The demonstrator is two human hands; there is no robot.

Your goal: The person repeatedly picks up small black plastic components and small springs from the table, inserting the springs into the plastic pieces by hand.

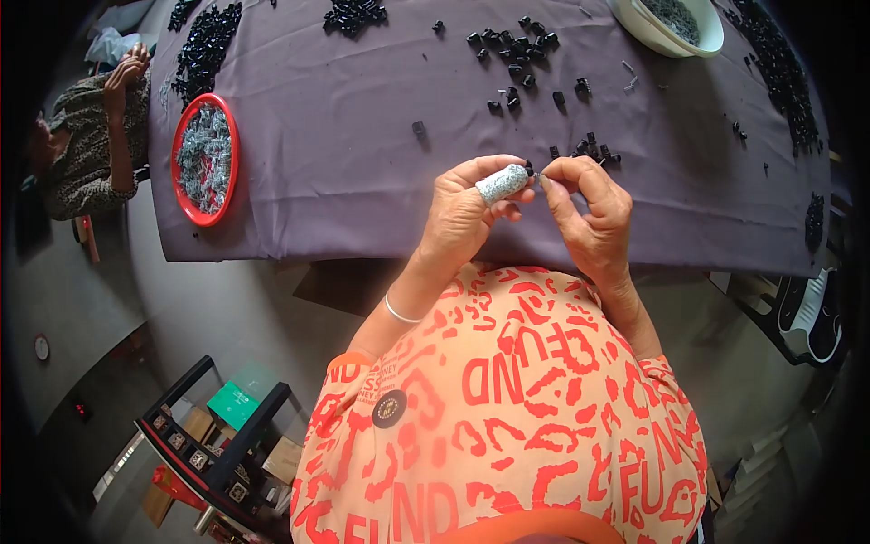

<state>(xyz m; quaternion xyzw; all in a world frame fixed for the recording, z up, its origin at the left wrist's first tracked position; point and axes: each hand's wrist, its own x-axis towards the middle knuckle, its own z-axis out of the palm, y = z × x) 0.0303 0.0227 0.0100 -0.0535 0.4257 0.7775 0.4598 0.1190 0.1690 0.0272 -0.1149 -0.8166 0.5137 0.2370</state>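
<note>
My left hand [456, 210] is closed near the table's front edge, its thumb wrapped in a speckled grey-white cover [501, 185]. Between its thumb and fingers it pinches a small black plastic part [529, 169]. Facing it, my right hand [594, 210] pinches a tiny thin metal piece [537, 177] close against that part; whether the two touch I cannot tell. Just beyond my right fingers lies a small group of black parts [589, 148]. The fingertips hide most of both held pieces.
A purple cloth [326, 163] covers the table. To the left stands a red basket [237, 159] of small clear and metallic pieces; a cream bowl [634, 34] of grey bits is at the far right. Black parts are heaped around the edges. Another person [95, 136] is at left.
</note>
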